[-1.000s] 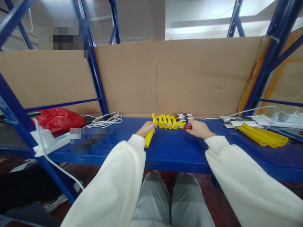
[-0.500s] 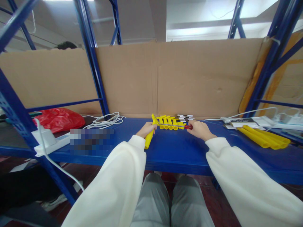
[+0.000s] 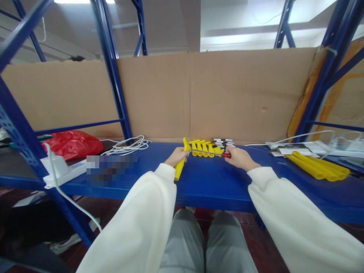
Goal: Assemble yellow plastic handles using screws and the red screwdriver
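Observation:
My left hand is closed around a yellow plastic handle, a tube with a flared upper end, held upright with a slight tilt above the blue shelf. A screwdriver with a red grip and a thin metal shaft is in my closed right hand. Its shaft points left and reaches the yellow handle near my left fingers; the tip's exact contact is too small to make out. Behind the shaft lies a row of several similar yellow handles. Small black-and-white pieces are stacked beside them.
Yellow tubes lie on the right of the blue shelf. To the left are a red plastic bag, a coiled white cable and a white power strip. A cardboard panel closes off the back.
The view has shifted very slightly. Both hands keep their grips, and the screwdriver's red end sits marginally lower relative to its tip.

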The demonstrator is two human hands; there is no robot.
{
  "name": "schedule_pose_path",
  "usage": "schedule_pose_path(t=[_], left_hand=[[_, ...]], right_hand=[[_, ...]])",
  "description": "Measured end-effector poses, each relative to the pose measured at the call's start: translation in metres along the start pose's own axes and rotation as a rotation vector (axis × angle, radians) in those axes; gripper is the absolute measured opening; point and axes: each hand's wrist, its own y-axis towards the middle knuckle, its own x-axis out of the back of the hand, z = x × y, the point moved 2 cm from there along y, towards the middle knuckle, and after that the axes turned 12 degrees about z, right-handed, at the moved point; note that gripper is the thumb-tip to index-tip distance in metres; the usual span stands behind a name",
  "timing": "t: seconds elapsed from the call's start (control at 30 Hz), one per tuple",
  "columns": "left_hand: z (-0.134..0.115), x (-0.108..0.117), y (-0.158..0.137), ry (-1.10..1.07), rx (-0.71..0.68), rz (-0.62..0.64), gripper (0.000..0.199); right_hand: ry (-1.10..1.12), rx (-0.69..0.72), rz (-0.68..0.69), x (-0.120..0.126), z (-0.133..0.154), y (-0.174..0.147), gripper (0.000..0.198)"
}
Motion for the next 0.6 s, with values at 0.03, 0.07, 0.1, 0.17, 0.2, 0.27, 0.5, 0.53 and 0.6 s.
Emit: schedule_pose_path(t=[0.03,0.07,0.1,0.17,0.2,0.27,0.5,0.53,0.6], left_hand=[[0.0001,0.0,0.0,-0.002,0.003,-0.001,0.024],[0.0001,0.0001,-0.0001,-0.003,0.005,-0.001,0.023],[0.0002,0.0001,-0.0001,-0.004,0.008,-0.001,0.023],[0.0004,0.0004,-0.0001,-0.005,0.011,-0.007,0.022],[0.0005,0.0006,-0.0002,-0.006,0.011,-0.012,0.021],[0.0003,0.0005,-0.0005,-0.007,0.005,-0.017,0.022],[-0.001,-0.0004,-0.0017,0.01,-0.015,0.01,0.021],[-0.0005,0.0001,-0.0012,0.015,-0.014,0.009,0.021],[0.001,0.0014,0.0002,0.024,-0.016,0.001,0.018]], right_hand=[[0.005,-0.019,0.009,-0.0002,0.0001,-0.0001,0.025],[0.013,-0.031,0.013,-0.0005,0.0001,-0.0002,0.026],[0.023,-0.029,0.013,-0.0008,0.0001,-0.0001,0.027],[0.05,0.009,0.019,-0.0017,-0.0001,0.0004,0.023],[0.062,0.037,0.024,-0.0021,-0.0004,0.0007,0.021],[0.072,0.08,0.027,-0.0027,-0.0014,0.0015,0.017],[0.078,-0.028,0.003,-0.0037,-0.0044,0.0016,0.025],[0.085,-0.018,0.008,-0.0037,-0.0036,0.0013,0.026],[0.096,0.023,0.028,-0.0036,-0.0018,0.0009,0.024]])
